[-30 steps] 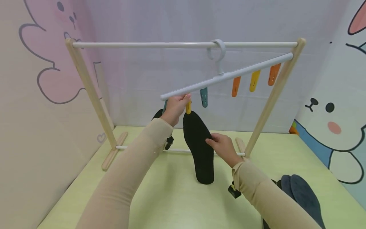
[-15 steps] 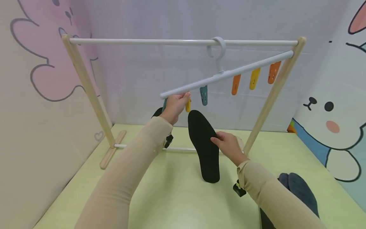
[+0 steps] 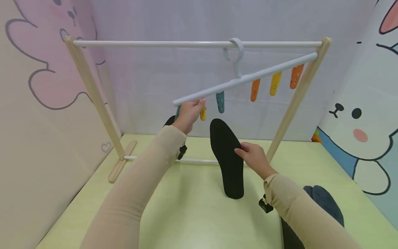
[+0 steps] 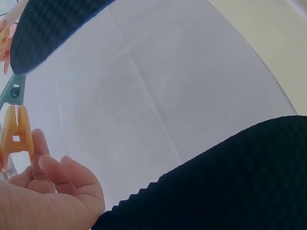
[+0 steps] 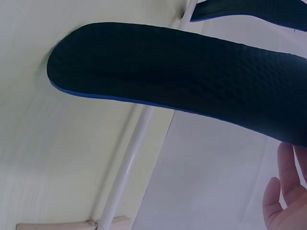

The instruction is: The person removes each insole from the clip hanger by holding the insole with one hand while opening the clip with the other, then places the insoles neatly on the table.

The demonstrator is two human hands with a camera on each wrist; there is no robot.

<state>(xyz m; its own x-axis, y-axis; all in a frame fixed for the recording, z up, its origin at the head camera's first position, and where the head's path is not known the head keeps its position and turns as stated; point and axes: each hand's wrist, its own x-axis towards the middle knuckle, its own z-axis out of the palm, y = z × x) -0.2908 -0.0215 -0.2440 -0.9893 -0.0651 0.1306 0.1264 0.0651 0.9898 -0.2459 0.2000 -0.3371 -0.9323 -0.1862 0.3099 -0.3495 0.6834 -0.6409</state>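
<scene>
In the head view my right hand (image 3: 253, 155) pinches a black insole (image 3: 227, 152) by its right edge, toe end up. That insole's tip stands just right of and below a yellow clip (image 3: 203, 114), apart from it. My left hand (image 3: 188, 116) pinches this yellow clip under the low left end of a white hanger (image 3: 255, 76). The clip (image 4: 17, 134) shows between thumb and fingers in the left wrist view. A second black insole (image 3: 170, 121) hangs below a teal clip (image 3: 177, 112), partly hidden behind the left hand. The right wrist view shows the held insole's (image 5: 168, 67) blue edge.
The hanger hooks over the top bar (image 3: 140, 44) of a wooden-legged rack and tilts up to the right. A teal clip (image 3: 220, 102), orange clips (image 3: 255, 90) and another yellow clip (image 3: 275, 84) hang from it. Dark grey insoles (image 3: 328, 200) lie at right, partly behind the sleeve.
The insole's tip has come away from the yellow clip. My right hand has moved it to the right, while my left hand stays on the clip.
</scene>
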